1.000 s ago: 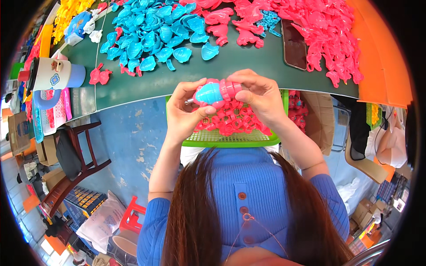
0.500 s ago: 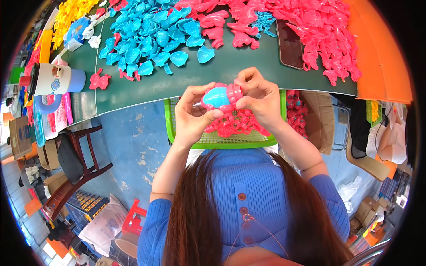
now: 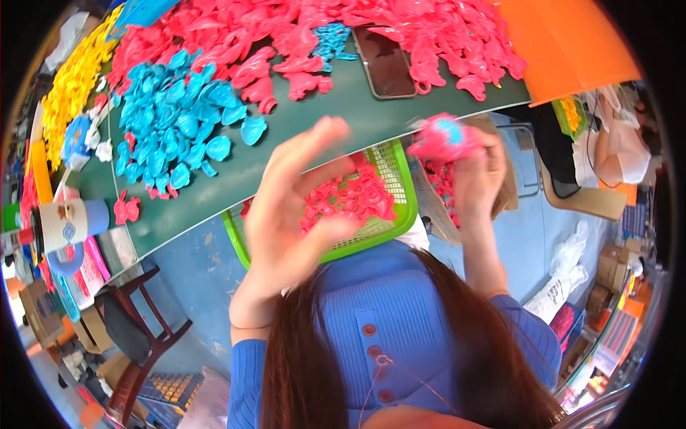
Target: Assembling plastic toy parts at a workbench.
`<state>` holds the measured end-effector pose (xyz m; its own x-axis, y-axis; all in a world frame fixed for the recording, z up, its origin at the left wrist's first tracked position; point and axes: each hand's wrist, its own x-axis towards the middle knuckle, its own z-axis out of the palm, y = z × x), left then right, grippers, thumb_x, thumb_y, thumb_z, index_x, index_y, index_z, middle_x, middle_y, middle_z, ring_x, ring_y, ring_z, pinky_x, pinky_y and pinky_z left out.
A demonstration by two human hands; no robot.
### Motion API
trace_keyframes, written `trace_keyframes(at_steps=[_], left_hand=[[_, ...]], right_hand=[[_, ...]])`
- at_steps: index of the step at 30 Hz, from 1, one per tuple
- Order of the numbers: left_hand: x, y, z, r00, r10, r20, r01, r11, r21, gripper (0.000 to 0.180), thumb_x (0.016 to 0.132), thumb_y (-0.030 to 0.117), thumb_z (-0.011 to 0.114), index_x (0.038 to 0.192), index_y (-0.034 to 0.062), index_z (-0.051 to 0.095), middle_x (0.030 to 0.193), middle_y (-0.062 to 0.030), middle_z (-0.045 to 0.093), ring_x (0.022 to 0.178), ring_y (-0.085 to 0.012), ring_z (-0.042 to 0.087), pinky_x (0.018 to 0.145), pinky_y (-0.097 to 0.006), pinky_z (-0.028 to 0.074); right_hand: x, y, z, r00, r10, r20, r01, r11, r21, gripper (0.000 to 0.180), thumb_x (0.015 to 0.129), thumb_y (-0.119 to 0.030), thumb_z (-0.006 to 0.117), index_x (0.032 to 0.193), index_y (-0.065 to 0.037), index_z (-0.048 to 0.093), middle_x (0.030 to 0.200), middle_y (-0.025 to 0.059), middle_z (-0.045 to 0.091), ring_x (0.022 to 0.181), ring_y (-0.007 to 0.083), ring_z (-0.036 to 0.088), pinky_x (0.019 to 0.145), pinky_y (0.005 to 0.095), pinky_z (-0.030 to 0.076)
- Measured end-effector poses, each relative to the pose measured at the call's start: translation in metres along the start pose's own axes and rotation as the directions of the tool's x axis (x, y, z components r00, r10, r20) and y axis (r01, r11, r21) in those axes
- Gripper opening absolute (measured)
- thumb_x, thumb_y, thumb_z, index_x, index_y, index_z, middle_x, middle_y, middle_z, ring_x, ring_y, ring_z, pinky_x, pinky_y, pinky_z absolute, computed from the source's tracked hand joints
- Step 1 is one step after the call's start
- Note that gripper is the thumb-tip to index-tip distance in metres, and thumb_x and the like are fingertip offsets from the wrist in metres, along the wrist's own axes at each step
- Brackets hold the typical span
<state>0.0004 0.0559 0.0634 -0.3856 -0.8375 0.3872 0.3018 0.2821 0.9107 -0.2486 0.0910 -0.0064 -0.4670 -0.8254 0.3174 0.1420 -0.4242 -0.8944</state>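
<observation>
my right hand (image 3: 477,171) is now off to the right side, fingers curled around the assembled pink and blue toy piece (image 3: 441,137), which is blurred from motion. a second ago both hands were pinching that same piece together in front of me over the green basket (image 3: 400,187); now they have split apart. my left hand (image 3: 296,207) has let go and hangs above the basket with its fingers spread wide and nothing in them, the palm turned toward the pile of pink parts (image 3: 346,196) lying in the basket.

i read that as the joining step being finished for this piece: the blue half and the pink half look seated, and the right hand is carrying the result toward the cardboard box (image 3: 439,187) just beside the basket, where more pink pieces lie. the free left hand sits close over the basket.

the green table (image 3: 314,125) beyond holds a heap of blue shells (image 3: 175,121), a wide spread of pink shapes (image 3: 429,28), a yellow pile (image 3: 71,86) on the left and a dark phone (image 3: 384,63) lying flat among the pink ones. the view has swung since a second ago.
</observation>
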Motion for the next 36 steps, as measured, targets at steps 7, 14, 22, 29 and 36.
trace_keyframes(at_steps=[7,14,22,29,36], left_hand=[[0.016,0.061,0.060,0.969,0.144,0.200,0.042,0.704,-0.709,0.042,0.089,0.053,0.043,0.085,0.0130,0.056,0.088,-0.0072,0.048,0.071,-0.0172,0.048,0.050,-0.031,0.044],[0.019,0.047,0.079,0.962,0.084,0.259,0.150,0.632,-0.760,0.051,0.087,0.058,0.038,0.095,0.0096,0.053,0.094,-0.0080,0.048,0.077,-0.0179,0.047,0.061,-0.033,0.042],[0.031,0.036,0.081,0.968,0.091,0.234,0.137,0.590,-0.795,0.065,0.085,0.064,0.032,0.107,0.0058,0.049,0.100,-0.0089,0.048,0.084,-0.0186,0.046,0.072,-0.037,0.039],[0.034,0.039,0.058,0.981,0.109,0.160,0.062,0.607,-0.792,0.078,0.084,0.070,0.027,0.117,0.0024,0.046,0.106,-0.0096,0.048,0.091,-0.0193,0.045,0.082,-0.039,0.037],[0.013,-0.015,0.012,0.959,-0.172,0.224,0.274,0.761,-0.588,0.075,0.090,0.060,0.028,0.132,-0.0017,0.036,0.132,-0.0133,0.041,0.119,-0.0224,0.039,0.090,-0.040,0.035]], right_hand=[[-0.057,0.162,-0.242,0.824,0.266,-0.500,-0.544,0.617,-0.569,0.012,0.086,-0.008,0.056,0.076,0.000,0.057,0.067,0.0059,0.061,0.056,0.0136,0.057,0.052,0.0251,0.049],[-0.069,0.253,-0.271,0.499,0.609,-0.617,-0.800,0.597,-0.057,0.021,0.088,-0.018,0.052,0.095,0.000,0.061,0.077,0.0119,0.064,0.065,0.0218,0.063,0.057,0.0356,0.053],[-0.066,0.233,-0.252,0.662,0.423,-0.618,-0.689,0.668,-0.281,0.016,0.089,-0.012,0.050,0.089,-0.001,0.061,0.071,0.0088,0.063,0.058,0.0161,0.060,0.051,0.0275,0.050],[0.062,0.041,-0.065,0.944,-0.221,-0.244,0.057,0.840,-0.539,0.019,0.091,-0.014,0.053,0.083,0.002,0.060,0.071,0.0002,0.055,0.065,0.0055,0.049,0.059,0.0190,0.039],[0.182,0.067,0.032,0.796,-0.145,0.588,0.581,-0.093,-0.809,0.029,0.072,-0.027,0.073,0.083,-0.002,0.063,0.092,0.0094,0.059,0.086,0.0289,0.055,0.075,0.0337,0.044]])
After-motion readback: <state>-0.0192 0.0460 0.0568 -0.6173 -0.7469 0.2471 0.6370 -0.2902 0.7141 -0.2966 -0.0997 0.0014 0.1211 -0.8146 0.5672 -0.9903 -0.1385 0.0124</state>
